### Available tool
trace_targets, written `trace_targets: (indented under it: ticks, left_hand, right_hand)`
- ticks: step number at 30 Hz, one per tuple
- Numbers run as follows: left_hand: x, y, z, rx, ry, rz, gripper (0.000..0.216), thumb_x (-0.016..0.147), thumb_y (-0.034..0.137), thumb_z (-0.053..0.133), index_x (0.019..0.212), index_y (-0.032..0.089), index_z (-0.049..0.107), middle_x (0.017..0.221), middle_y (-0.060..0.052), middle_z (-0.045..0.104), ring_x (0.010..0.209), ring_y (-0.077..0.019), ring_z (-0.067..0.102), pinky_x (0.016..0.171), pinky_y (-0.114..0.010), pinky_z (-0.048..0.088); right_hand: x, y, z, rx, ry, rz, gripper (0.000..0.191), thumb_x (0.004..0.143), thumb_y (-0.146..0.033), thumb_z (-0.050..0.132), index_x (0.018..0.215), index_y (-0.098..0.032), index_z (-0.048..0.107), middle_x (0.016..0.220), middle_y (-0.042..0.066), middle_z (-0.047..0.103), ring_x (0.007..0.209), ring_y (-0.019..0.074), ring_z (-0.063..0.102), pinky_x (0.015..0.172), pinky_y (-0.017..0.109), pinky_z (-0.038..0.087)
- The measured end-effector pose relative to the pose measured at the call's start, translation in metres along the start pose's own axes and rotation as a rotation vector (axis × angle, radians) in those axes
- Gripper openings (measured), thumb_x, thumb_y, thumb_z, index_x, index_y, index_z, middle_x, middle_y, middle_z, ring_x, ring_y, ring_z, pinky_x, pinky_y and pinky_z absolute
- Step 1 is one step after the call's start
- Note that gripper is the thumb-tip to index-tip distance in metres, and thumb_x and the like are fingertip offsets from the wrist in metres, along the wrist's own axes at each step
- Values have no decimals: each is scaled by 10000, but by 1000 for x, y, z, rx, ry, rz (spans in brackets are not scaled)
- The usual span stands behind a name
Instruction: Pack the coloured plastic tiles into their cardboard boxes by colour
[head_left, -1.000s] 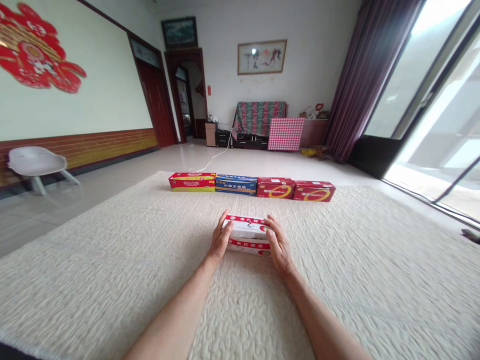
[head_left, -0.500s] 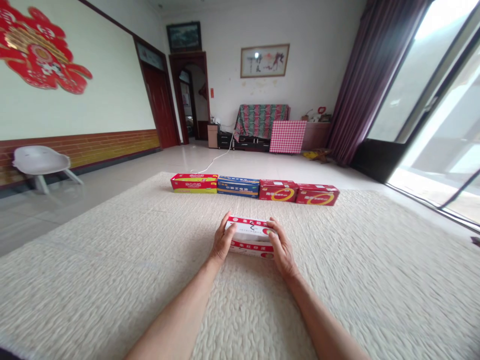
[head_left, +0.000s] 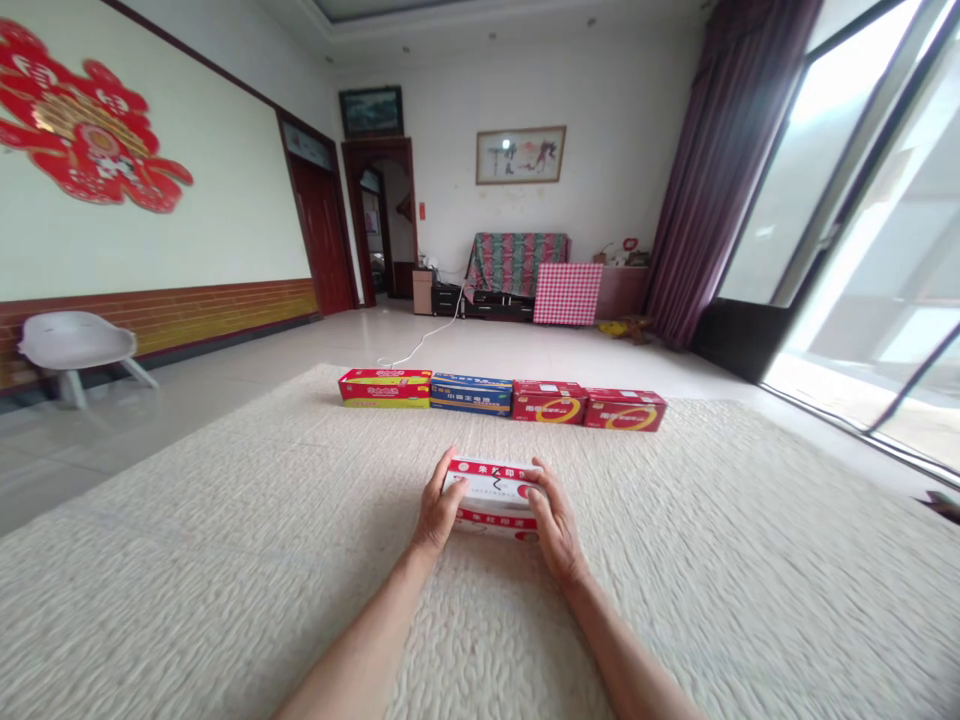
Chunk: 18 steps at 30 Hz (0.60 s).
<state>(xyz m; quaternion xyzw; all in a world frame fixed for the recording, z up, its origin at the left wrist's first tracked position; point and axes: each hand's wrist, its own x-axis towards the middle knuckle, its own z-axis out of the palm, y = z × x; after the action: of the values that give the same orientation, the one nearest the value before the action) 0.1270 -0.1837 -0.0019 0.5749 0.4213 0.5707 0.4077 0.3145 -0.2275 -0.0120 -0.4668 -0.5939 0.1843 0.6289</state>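
A white and red box (head_left: 492, 494) lies on the cream carpet (head_left: 225, 560) in front of me. My left hand (head_left: 436, 507) grips its left end and my right hand (head_left: 551, 520) grips its right end, fingers curled over the top. Beyond it several boxes stand in a row end to end: a red and yellow box (head_left: 385, 387), a blue box (head_left: 472, 393), a red box (head_left: 548, 402) and another red box (head_left: 625, 410).
A white chair (head_left: 71, 345) stands by the left wall. A white cable (head_left: 420, 340) runs over the tiled floor behind the row. A covered sofa (head_left: 514, 262) and a checked board (head_left: 567, 294) stand at the back wall. Glass doors (head_left: 870, 260) and a curtain line the right.
The view has tilted upward, so everything sits lower in the picture. Both hands stay on the ends of the white and red box, which has not visibly shifted on the carpet.
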Motion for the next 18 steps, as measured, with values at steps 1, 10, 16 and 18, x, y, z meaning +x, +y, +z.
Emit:
trace_targets:
  ticks: [1, 10, 16, 18]
  left_hand:
    - [0, 0, 1, 31, 24, 26, 570, 806, 316, 540, 1351, 158, 486, 1364, -104, 550, 1270, -269, 490, 1097, -423, 348]
    - [2, -14, 6, 221, 111, 322, 359, 817, 234, 494, 1148, 183, 622, 1326, -104, 568, 1288, -257, 475, 1109, -448, 355]
    - [3, -26, 2, 258, 100, 308, 363, 830, 258, 488, 1154, 198, 641, 1349, -98, 557, 1295, -273, 475, 1077, -458, 404]
    - [5, -31, -1, 279, 80, 314, 371, 841, 266, 481, 1173, 208, 636, 1369, -100, 542, 1294, -276, 479, 1058, -460, 429]
  right_hand:
    - [0, 0, 0, -6, 6, -5, 302, 886, -418, 507, 1080, -221, 631, 1396, 123, 501, 1315, 271, 431, 1092, 490, 310]
    - [0, -7, -1, -28, 12, 30, 261, 870, -405, 544, 1040, -238, 650, 1375, 114, 527, 1294, 273, 466, 1066, 473, 370]
    - [-2, 0, -1, -38, 40, 35, 275, 861, -406, 554, 1061, -249, 658, 1368, 111, 542, 1262, 281, 506, 1027, 462, 428]
    - [-3, 8, 1, -33, 65, 32, 284, 853, -422, 563, 1068, -264, 659, 1361, 103, 550, 1247, 282, 522, 1016, 457, 442]
